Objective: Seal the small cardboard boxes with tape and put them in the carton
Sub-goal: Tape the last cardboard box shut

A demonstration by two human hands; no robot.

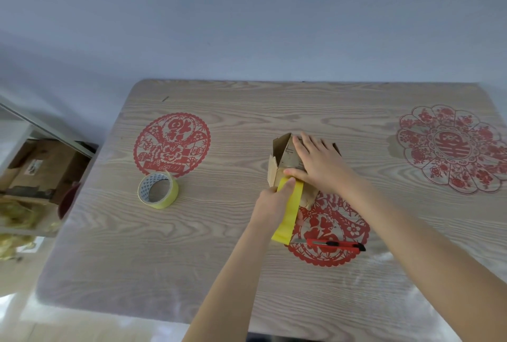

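Right hand point(321, 160) spread flat on the small cardboard box point(285, 156), left hand point(273, 203) pinching the yellow tape strip point(288, 221): a skewed pull could wrinkle it, leaving the raised flap unsealed

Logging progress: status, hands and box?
Left hand holds yellow tape strip. Right hand flat on small brown cardboard box. One flap up. Red utility knife beside strip.

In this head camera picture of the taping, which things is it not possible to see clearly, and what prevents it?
Head view: top of the small cardboard box, covered by the right hand; flaps there unseen.
Head view: where the yellow tape strip meets the box, under the left hand and the right thumb.
Head view: brown box at the left edge, blurred; whether it is the carton is unclear.
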